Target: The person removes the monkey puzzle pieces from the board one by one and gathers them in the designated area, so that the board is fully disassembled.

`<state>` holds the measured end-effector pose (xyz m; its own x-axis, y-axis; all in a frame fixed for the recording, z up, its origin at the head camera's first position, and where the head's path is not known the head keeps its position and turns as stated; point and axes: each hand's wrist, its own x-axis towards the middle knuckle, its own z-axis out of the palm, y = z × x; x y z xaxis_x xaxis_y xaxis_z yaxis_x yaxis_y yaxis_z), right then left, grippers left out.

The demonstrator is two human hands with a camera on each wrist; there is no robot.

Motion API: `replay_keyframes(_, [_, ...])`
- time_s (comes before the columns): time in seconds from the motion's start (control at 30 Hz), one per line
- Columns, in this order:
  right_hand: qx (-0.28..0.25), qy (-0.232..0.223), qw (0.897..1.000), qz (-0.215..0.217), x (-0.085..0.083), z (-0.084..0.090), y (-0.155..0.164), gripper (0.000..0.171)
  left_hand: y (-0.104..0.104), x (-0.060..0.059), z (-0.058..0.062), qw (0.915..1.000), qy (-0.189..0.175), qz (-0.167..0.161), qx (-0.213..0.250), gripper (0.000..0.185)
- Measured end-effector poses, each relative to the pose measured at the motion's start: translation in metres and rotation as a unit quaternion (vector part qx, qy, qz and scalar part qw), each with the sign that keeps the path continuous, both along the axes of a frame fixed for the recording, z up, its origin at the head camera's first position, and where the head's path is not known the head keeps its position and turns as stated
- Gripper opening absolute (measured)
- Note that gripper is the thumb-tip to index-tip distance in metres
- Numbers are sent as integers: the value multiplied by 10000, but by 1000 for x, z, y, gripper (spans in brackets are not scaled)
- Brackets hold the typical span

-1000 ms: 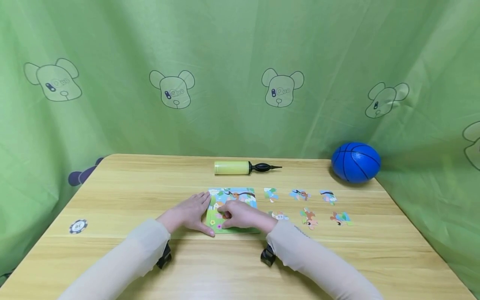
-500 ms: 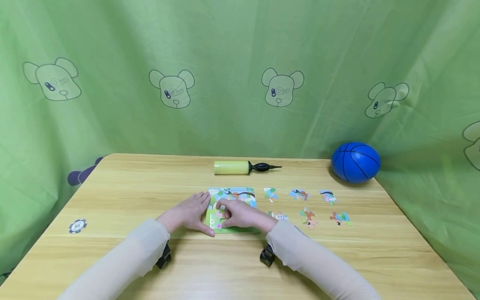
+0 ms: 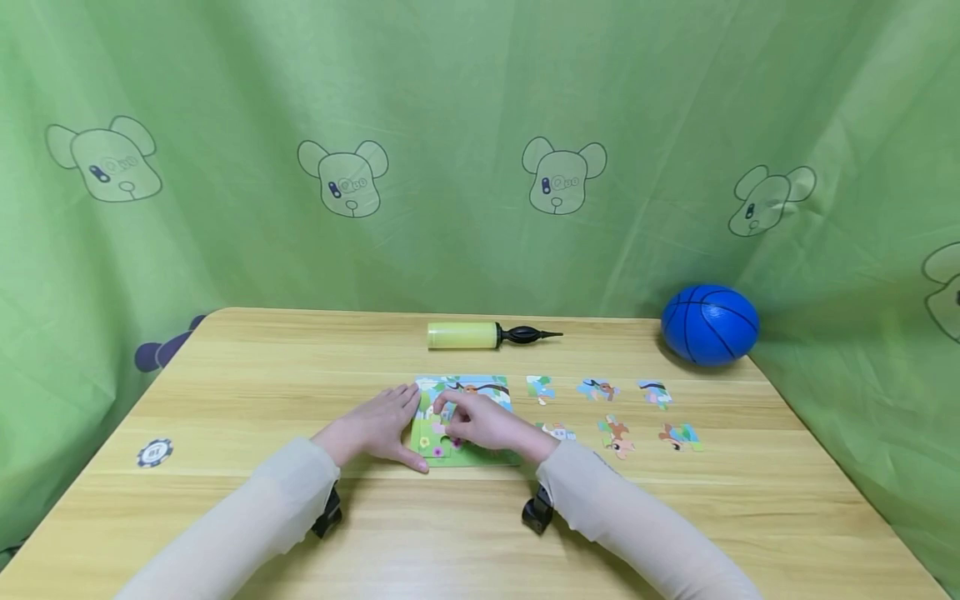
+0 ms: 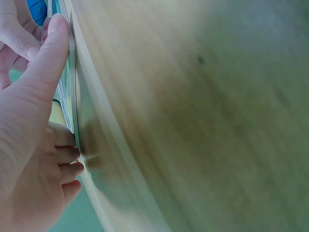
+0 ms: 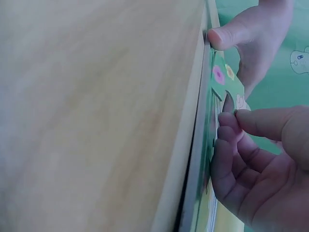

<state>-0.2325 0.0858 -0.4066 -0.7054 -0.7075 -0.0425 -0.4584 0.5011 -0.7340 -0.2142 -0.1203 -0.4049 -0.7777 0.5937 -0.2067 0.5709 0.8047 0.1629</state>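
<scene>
A jigsaw board (image 3: pixel 480 460), printed with a bright picture, lies mid-table. My left hand (image 3: pixel 378 425) rests along its left edge, thumb spread toward the near corner and fingers at the far corner. Over the board, my right hand (image 3: pixel 483 423) pinches the edge of a green puzzle piece (image 3: pixel 433 442) with flowers, at the board's lower left. In the right wrist view, thumb and fingertips hold that green piece (image 5: pixel 227 100), whose edge stands tilted up from the board. The right hand hides part of the board's middle.
Several loose puzzle pieces (image 3: pixel 617 436) lie in two rows to the right of the board. Behind it is a yellow hand pump (image 3: pixel 463 336) with a black nozzle. A blue ball (image 3: pixel 709 325) sits at the back right corner, and a poker chip (image 3: pixel 154 452) lies far left.
My right hand's fingers have shifted slightly up, and more of the flowered piece at the lower left now shows, with its edge between the fingertips. The left hand has stayed in place.
</scene>
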Motion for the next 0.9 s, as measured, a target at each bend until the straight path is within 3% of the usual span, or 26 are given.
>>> replay_keyframes(0.37, [-714,-880,9935,-136,1,13,17,19,0,0,0,10000,-5,42,5,116])
replay_keyframes(0.63, [-644,-1100,9914,-281,10,24,51,19,1,2,2,10000,-42,63,23,115])
replay_keyframes(0.9, [-579,-1215,9909,-75,22,22,94,20,1,2,2,9999,-68,104,-26,115])
